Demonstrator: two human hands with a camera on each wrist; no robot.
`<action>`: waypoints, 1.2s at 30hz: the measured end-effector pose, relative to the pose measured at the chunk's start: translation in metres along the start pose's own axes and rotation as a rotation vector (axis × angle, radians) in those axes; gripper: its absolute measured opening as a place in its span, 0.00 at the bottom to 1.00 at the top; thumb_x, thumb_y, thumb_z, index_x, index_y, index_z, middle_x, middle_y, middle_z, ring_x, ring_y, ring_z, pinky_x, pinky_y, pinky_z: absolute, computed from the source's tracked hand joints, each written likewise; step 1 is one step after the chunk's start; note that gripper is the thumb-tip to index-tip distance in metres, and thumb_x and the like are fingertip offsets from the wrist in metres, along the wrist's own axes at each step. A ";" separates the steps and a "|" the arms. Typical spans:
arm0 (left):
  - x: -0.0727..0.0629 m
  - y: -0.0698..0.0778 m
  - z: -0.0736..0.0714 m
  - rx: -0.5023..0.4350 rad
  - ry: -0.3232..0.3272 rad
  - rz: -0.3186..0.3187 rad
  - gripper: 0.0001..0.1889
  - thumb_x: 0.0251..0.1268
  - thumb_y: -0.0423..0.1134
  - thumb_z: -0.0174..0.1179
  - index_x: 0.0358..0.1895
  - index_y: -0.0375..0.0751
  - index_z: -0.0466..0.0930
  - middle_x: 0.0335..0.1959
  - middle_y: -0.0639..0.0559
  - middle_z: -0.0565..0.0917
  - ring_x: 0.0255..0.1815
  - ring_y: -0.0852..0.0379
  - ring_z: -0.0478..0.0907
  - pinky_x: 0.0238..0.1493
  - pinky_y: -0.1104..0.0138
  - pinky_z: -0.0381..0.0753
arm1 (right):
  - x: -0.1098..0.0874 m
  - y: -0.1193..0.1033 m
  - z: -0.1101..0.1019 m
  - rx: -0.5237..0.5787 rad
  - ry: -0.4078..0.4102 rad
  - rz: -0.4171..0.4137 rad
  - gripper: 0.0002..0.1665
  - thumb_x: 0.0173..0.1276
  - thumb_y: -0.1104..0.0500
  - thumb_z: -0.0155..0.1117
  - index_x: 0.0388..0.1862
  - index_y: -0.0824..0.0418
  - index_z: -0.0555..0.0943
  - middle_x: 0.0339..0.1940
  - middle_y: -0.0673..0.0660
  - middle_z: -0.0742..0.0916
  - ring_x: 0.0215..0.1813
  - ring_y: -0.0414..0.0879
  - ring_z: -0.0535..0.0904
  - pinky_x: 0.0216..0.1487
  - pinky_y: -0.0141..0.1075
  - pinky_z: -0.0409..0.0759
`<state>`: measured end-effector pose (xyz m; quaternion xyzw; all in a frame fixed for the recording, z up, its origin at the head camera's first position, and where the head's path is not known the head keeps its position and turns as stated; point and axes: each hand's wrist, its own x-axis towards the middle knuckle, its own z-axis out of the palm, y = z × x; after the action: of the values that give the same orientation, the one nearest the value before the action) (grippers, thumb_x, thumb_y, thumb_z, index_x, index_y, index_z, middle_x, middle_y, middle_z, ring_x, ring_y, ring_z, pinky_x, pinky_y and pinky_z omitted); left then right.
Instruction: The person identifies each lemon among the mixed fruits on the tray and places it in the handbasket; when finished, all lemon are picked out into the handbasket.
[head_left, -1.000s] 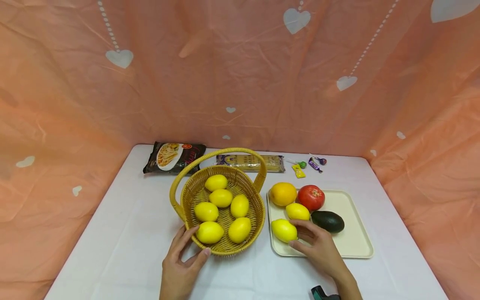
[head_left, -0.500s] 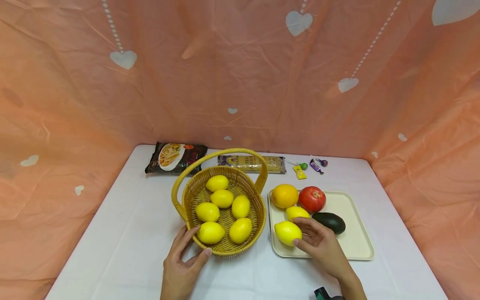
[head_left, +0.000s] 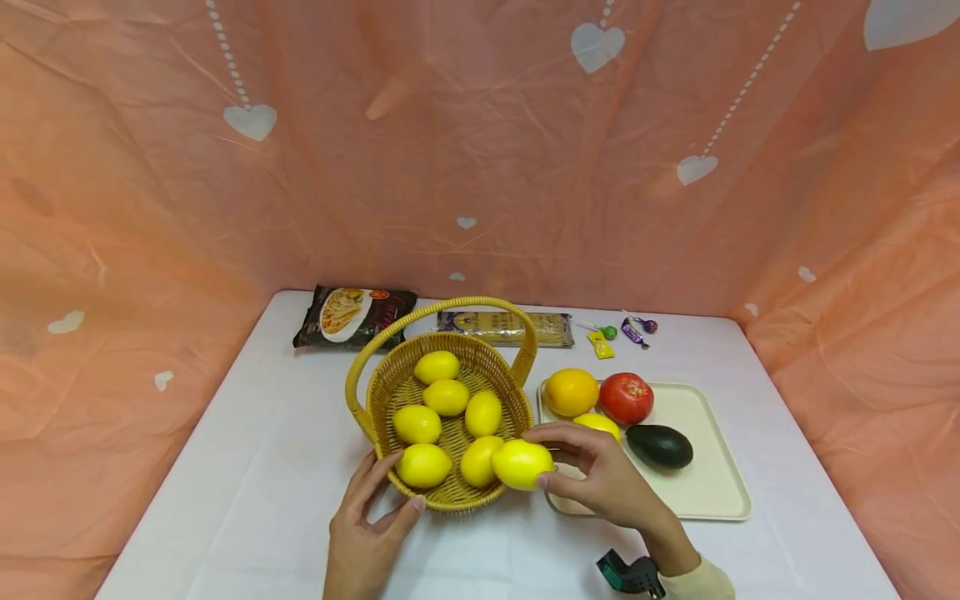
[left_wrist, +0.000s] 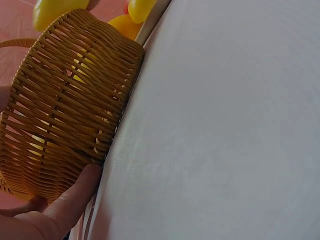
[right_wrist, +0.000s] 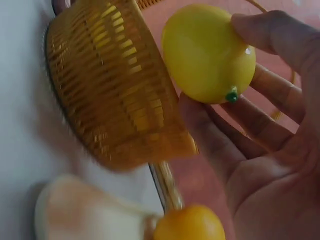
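Between the thumb and fingers of my right hand [head_left: 600, 479] is a yellow lemon [head_left: 522, 464], held off the table at the basket's right rim. In the right wrist view this lemon [right_wrist: 207, 54] shows a small green stem end. My left hand [head_left: 367, 525] holds the front left of the round wicker basket [head_left: 517, 396], a fingertip at its rim and the thumb at its front. Several lemons [head_left: 446, 397] lie inside the basket. The left wrist view shows a digit [left_wrist: 75, 200] of the left hand touching the woven side low down.
Right of the basket, a cream tray [head_left: 712, 467] bears an orange fruit [head_left: 571, 392], a tomato [head_left: 626, 398], another lemon [head_left: 597, 425] and an avocado [head_left: 659, 447]. Behind lie a black food packet [head_left: 352, 317], a noodle packet [head_left: 517, 329] and small sweets [head_left: 600, 344]. The basket's tall handle [head_left: 465, 302] arches upward.
My right hand has lifted the lemon from the tray's front left and carried it left to the basket's rim. The left hand stays at the basket.
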<state>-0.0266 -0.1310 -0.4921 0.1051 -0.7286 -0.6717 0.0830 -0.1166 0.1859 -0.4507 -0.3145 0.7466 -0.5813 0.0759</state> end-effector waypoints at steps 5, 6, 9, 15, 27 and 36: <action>0.000 -0.001 0.000 0.002 0.006 0.009 0.31 0.67 0.34 0.79 0.73 0.50 0.83 0.87 0.39 0.62 0.83 0.36 0.65 0.59 0.62 0.93 | 0.019 -0.005 0.014 -0.105 -0.080 -0.035 0.24 0.74 0.61 0.78 0.68 0.56 0.87 0.64 0.55 0.90 0.64 0.43 0.86 0.66 0.35 0.90; 0.000 -0.001 0.000 0.000 0.006 0.010 0.31 0.67 0.33 0.79 0.73 0.50 0.83 0.87 0.38 0.62 0.83 0.36 0.65 0.59 0.62 0.93 | 0.023 -0.007 0.017 -0.140 -0.097 -0.039 0.23 0.74 0.58 0.78 0.67 0.54 0.87 0.63 0.53 0.90 0.62 0.42 0.86 0.63 0.35 0.91; 0.001 -0.002 0.000 -0.005 0.007 0.010 0.31 0.67 0.33 0.79 0.73 0.48 0.83 0.87 0.39 0.62 0.83 0.36 0.65 0.59 0.63 0.92 | 0.034 -0.012 0.026 -0.230 -0.159 -0.061 0.22 0.76 0.52 0.78 0.66 0.50 0.88 0.61 0.48 0.91 0.57 0.39 0.85 0.58 0.38 0.93; 0.001 -0.003 0.001 -0.022 0.009 0.013 0.32 0.67 0.32 0.79 0.74 0.45 0.82 0.86 0.40 0.63 0.83 0.37 0.65 0.58 0.66 0.92 | 0.057 -0.019 0.045 -0.391 -0.287 -0.074 0.21 0.75 0.53 0.77 0.65 0.49 0.88 0.62 0.45 0.91 0.61 0.39 0.85 0.66 0.39 0.89; 0.001 -0.004 -0.001 -0.034 -0.006 0.002 0.32 0.67 0.33 0.78 0.74 0.47 0.81 0.87 0.40 0.61 0.84 0.34 0.63 0.58 0.68 0.91 | 0.084 -0.016 0.082 -0.598 -0.326 -0.241 0.19 0.72 0.58 0.80 0.59 0.58 0.89 0.62 0.52 0.90 0.64 0.43 0.85 0.71 0.29 0.84; 0.002 -0.005 0.000 -0.019 -0.013 0.019 0.33 0.67 0.33 0.79 0.74 0.47 0.81 0.87 0.39 0.61 0.84 0.31 0.62 0.59 0.63 0.92 | 0.071 -0.010 0.047 -0.351 -0.139 -0.199 0.23 0.70 0.56 0.82 0.63 0.55 0.89 0.63 0.53 0.92 0.67 0.45 0.87 0.71 0.39 0.87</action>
<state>-0.0285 -0.1322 -0.4972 0.0929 -0.7236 -0.6786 0.0855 -0.1468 0.1066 -0.4385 -0.4343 0.7946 -0.4240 0.0135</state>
